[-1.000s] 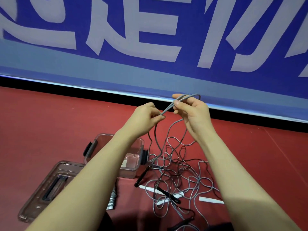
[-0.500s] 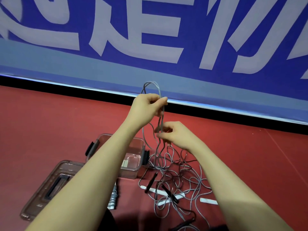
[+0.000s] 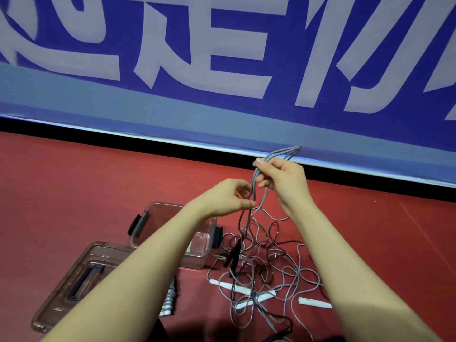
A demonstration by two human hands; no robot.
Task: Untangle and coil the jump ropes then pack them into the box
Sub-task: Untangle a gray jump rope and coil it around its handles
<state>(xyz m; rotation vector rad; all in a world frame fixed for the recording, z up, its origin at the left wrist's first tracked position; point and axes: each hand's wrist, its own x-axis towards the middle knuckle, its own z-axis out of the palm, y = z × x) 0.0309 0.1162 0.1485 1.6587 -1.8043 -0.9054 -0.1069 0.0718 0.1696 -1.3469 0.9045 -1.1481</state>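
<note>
Rope loops (image 3: 283, 153) point up-right from right hand (image 3: 283, 181).

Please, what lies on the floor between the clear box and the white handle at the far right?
In the head view, between the clear box and the white handle lies the tangled pile of grey ropes, with black handles and other white handles in it.

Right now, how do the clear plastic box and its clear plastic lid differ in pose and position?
The clear plastic box stands upright and open on the red floor, while the clear plastic lid lies flat beside it, nearer the camera and to the left. The box shows dark latches on its end walls; the lid shows a dark recessed handle in its middle. The left forearm crosses over the box but only borders the lid. Both are transparent and rest on the floor.
</note>
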